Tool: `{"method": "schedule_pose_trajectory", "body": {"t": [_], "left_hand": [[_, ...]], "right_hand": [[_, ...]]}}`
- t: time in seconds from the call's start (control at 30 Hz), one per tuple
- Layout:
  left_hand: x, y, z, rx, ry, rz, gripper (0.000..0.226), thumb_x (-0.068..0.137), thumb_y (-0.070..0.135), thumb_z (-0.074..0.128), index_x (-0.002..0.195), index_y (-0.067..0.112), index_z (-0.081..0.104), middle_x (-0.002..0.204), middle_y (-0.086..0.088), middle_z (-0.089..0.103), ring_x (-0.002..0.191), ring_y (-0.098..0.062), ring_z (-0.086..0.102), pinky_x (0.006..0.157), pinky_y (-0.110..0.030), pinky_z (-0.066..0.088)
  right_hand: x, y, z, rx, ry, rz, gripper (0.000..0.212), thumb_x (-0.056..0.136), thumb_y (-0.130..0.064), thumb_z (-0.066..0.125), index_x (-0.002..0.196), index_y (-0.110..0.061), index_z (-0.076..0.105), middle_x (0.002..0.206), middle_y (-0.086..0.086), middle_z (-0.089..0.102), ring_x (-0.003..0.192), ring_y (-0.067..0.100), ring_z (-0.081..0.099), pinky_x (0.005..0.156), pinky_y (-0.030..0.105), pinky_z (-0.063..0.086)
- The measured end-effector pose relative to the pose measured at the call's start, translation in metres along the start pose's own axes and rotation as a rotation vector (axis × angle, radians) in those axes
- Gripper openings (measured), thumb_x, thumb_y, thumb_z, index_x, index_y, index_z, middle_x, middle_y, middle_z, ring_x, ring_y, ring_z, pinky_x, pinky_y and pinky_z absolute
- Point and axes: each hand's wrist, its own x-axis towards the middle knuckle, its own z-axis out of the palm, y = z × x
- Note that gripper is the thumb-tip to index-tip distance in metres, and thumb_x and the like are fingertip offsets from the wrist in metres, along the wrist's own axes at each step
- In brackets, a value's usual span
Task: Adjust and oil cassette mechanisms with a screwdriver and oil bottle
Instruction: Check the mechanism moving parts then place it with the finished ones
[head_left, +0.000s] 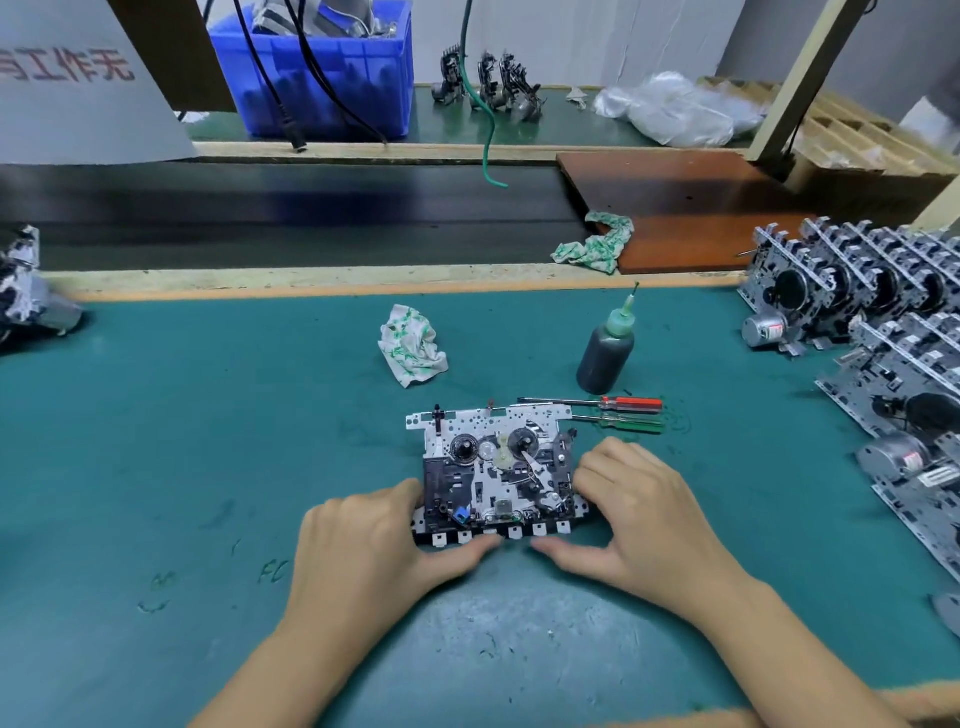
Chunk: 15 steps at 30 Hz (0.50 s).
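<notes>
Hands on the work, both of them, flanking one cassette mechanism (496, 470) that lies flat on the green mat (208, 441), reels up. The left hand (363, 540) grips the mechanism's left edge, fingers curled against the side and the thumb stretched along the near row of white tabs. The right hand (639, 509) mirrors it on the right edge, fingers bent over the frame, thumb reaching in along the same front rail. The two thumb tips lie close together but apart. So the unit is held from both sides, pinned low on the mat, right in front of the person.

Just beyond the mechanism's far right corner lie two screwdrivers side by side, shafts pointing left: the red-handled screwdriver (631, 404) farther away, the green-handled screwdriver (631, 425) nearer. Neither hand touches them. Behind those stands the oil bottle (605, 356), dark body, green cap, thin needle tip leaning up to the right, upright on the mat and untouched.

Left of the bottle, a crumpled rag (413, 345) with green print. A second rag (595, 244) lies farther back, draped at the edge of a brown board (691, 208). On the right, rows of further mechanisms (872, 291) stand packed on edge. At the back, a blue crate (317, 73) with black cables hanging in front of it.
</notes>
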Motion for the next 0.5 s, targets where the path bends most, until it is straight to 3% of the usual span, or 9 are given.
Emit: {"method": "schedule_pose_trajectory", "body": {"t": [0.13,0.3,0.43,0.5], "left_hand": [[0.0002,-0.009,-0.0033,-0.021,-0.058,0.181,0.056,0.064,0.074,0.05,0.055,0.02,0.038,0.038,0.008,0.041,0.032,-0.015,0.044,0.031,-0.023,0.037],[0.0026,-0.0114,0.0031,0.065,0.039,0.191,0.062,0.086,0.064,0.039,0.049,0.014,0.04,0.035,0.002,0.037,0.029,-0.021,0.039,0.031,-0.024,0.028],[0.0032,-0.0122,0.0039,0.066,0.03,0.21,0.054,0.077,0.061,0.046,0.052,0.014,0.042,0.036,0.002,0.038,0.028,-0.019,0.04,0.03,-0.024,0.029],[0.0024,-0.0113,0.0024,0.038,-0.009,0.211,0.057,0.07,0.07,0.047,0.055,0.017,0.039,0.037,0.005,0.04,0.03,-0.019,0.042,0.031,-0.023,0.03]], "right_hand": [[0.0002,0.0023,0.0003,-0.053,0.032,0.037,0.048,0.078,-0.057,0.052,0.058,-0.014,0.046,0.058,-0.001,0.046,0.059,0.023,0.047,0.059,0.03,0.032],[-0.0007,0.0043,-0.0023,0.045,-0.019,0.039,0.052,0.073,-0.062,0.058,0.059,-0.014,0.042,0.06,-0.004,0.041,0.06,0.018,0.04,0.059,0.027,0.032],[-0.0009,0.0054,-0.0031,0.078,-0.03,0.022,0.05,0.072,-0.061,0.06,0.062,-0.018,0.037,0.062,-0.006,0.037,0.061,0.017,0.038,0.059,0.023,0.028],[-0.0002,0.0052,-0.0014,0.049,-0.012,0.027,0.047,0.076,-0.057,0.057,0.059,-0.016,0.042,0.059,-0.002,0.042,0.059,0.019,0.043,0.059,0.025,0.029]]}}
